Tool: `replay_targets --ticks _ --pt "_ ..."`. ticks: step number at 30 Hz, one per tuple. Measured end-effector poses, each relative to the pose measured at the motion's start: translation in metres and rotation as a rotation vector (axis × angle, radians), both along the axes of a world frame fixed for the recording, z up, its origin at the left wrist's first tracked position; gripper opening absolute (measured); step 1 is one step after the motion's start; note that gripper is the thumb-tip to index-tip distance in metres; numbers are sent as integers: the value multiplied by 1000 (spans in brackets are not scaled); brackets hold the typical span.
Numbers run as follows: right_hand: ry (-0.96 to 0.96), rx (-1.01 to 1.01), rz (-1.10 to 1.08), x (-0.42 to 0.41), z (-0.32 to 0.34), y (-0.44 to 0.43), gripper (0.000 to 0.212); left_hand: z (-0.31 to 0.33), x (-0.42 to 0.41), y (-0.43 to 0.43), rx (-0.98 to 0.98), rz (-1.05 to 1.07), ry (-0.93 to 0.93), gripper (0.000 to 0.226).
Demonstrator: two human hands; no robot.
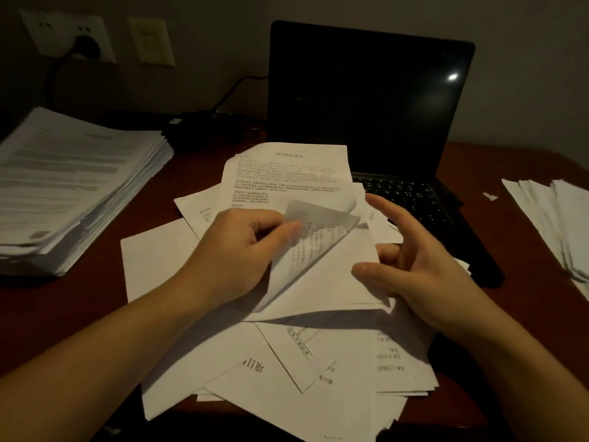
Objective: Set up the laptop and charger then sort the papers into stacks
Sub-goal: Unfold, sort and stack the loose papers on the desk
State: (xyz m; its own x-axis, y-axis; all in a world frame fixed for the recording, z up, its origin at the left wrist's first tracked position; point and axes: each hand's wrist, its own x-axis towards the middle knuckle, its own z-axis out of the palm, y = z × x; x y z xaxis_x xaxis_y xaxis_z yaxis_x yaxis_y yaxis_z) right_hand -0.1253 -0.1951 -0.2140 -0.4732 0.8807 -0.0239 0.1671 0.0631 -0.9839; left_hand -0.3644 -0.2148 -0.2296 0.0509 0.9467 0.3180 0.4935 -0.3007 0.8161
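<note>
1. My left hand (pixel 236 253) was closed: its fingers (pixel 287 228) and thumb pinched the curled-over corner of a sheet (pixel 331 275), peeling it up so that its printed underside showed.
2. My right hand (pixel 427 266) held the same sheet at its right edge, thumb on top and the lower fingers curled behind it, while the index finger stuck out straight above.
3. The sheet was raised above a messy heap of loose papers (pixel 287 378) that spread across the near part of the tabletop (pixel 478 167), overlapping at all angles, some face up and some blank.
4. A printed page (pixel 287 173) with a centred title lay at the far end of that heap, and its top edge reached the laptop's keyboard.
5. The laptop (pixel 366 97) stood open behind the heap, its screen dark with one small glint of light.
6. A thick stack (pixel 73 186) of printed papers sat on the left of the tabletop, well apart from my hands.
7. A smaller stack (pixel 557 218), fanned out, lay at the right edge.
8. On the wall to the far left a dark plug (pixel 86 46) sat in a wall socket (pixel 41 27), and a cable (pixel 236 87) ran towards the laptop's left side.
</note>
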Motion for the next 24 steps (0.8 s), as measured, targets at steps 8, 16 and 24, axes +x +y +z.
replay_targets --ticks 8,16,24 --pt "-35 42 -16 0 -2 -1 86 1 4 -1 -22 33 -269 33" --pt "27 68 -101 -6 0 -6 93 0 4 -9 -37 -194 261 31" --pt "7 128 -155 -6 0 -6 84 -4 2 -8 55 -194 198 26"
